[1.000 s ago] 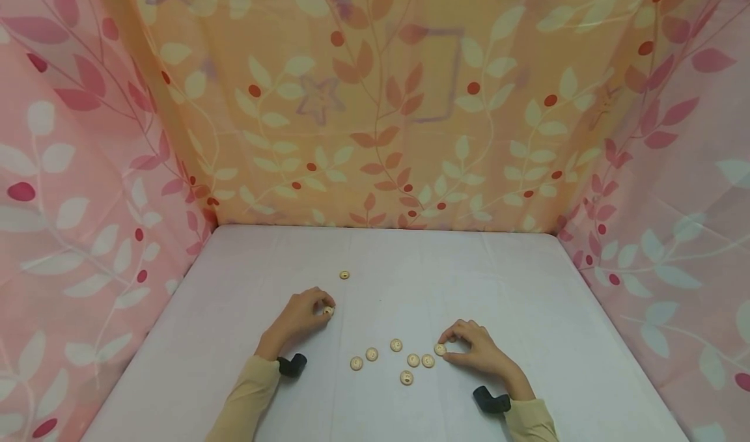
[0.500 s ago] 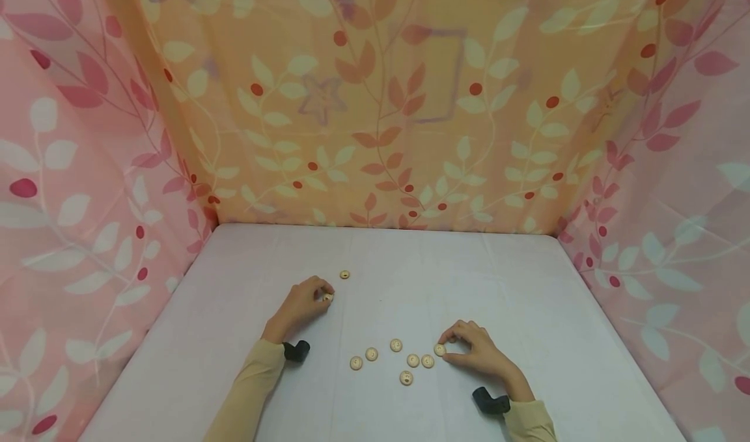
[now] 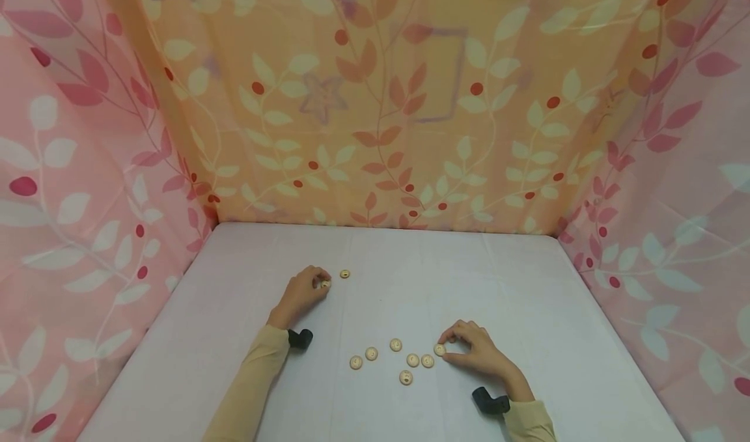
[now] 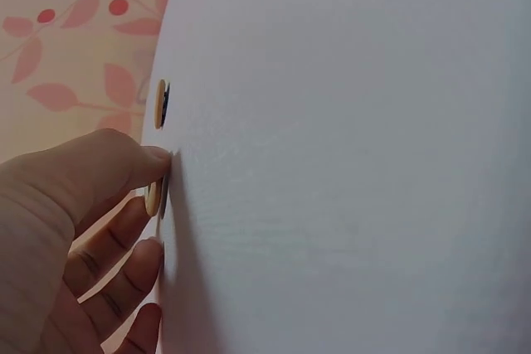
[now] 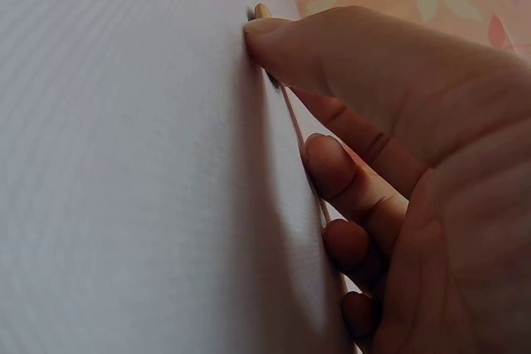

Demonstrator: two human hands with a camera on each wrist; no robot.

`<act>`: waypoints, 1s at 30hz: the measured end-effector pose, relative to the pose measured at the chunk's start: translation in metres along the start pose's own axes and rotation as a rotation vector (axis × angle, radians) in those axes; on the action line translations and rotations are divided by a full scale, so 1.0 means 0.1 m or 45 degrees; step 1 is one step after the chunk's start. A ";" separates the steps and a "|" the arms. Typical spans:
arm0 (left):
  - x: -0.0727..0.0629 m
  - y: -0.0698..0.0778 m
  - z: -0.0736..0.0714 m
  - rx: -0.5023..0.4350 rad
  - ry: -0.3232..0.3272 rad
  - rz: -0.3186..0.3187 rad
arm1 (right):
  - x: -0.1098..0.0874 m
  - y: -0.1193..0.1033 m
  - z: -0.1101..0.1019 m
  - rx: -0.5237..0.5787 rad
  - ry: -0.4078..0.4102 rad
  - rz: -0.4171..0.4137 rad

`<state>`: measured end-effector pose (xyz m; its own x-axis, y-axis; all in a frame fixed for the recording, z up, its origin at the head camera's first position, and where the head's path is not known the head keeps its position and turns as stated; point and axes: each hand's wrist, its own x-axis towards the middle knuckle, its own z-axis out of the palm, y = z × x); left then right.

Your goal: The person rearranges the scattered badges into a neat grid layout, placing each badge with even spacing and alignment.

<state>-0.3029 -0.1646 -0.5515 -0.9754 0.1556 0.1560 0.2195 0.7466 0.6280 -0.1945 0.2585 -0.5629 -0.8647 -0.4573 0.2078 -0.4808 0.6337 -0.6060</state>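
Left hand [image 3: 301,292] pinches one disc [image 3: 325,284], just beside a second disc [image 3: 344,274]. Right hand [image 3: 479,352] pinches a third disc [image 3: 439,349]. Table [image 3: 498,279] bears six more discs [image 3: 396,345].

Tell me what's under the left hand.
Beneath the left hand, a pinched round tan disc and white tabletop show. The hand covers part of the disc and some tabletop; anything there is hidden.

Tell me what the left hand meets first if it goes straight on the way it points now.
Most likely the lone tan disc just ahead of the left hand and its pinched disc, though the exact line is hard to judge.
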 end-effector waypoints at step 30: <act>0.25 -0.11 0.02 -0.056 0.104 -0.082 | 0.00 -0.02 0.01 0.001 0.015 0.016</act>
<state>-0.3296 -0.1671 -0.5561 -0.9831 0.0537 0.1749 0.1590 0.7240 0.6713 -0.1931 0.2566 -0.5623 -0.8725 -0.4418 0.2088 -0.4695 0.6392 -0.6092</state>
